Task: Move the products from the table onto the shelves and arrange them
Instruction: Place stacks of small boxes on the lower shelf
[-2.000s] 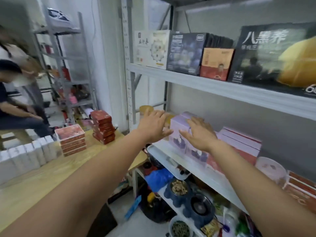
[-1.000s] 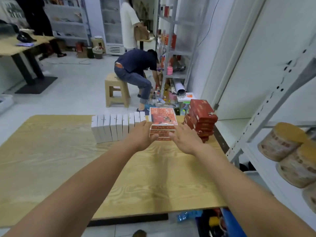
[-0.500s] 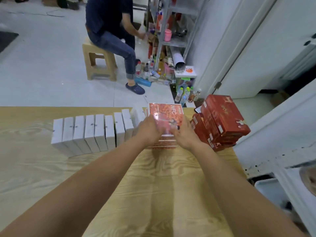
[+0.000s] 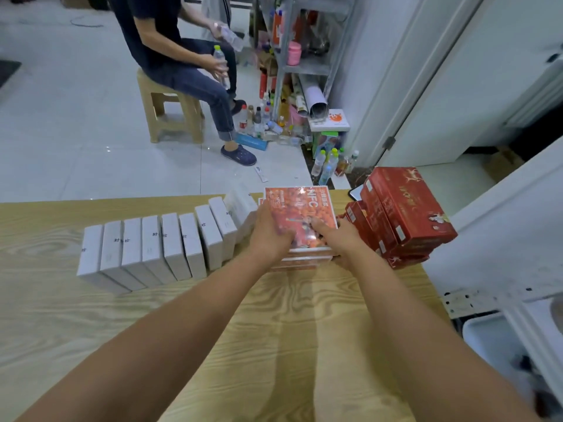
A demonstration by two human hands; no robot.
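After they reached across the table (image 4: 182, 315), the left hand (image 4: 271, 236) and right hand (image 4: 341, 240) curled around the stack of orange NFC boxes (image 4: 300, 208), likely the next load.

A light wooden table (image 4: 213, 345) with a bold grain carries three lots of goods along its far edge. A row of white boxes (image 4: 152, 251) stands on edge at the left, leaning together. Just beside it sits a stack of flat orange boxes (image 4: 300, 208), with a tilted pile of red boxes (image 4: 402, 214) close on its right
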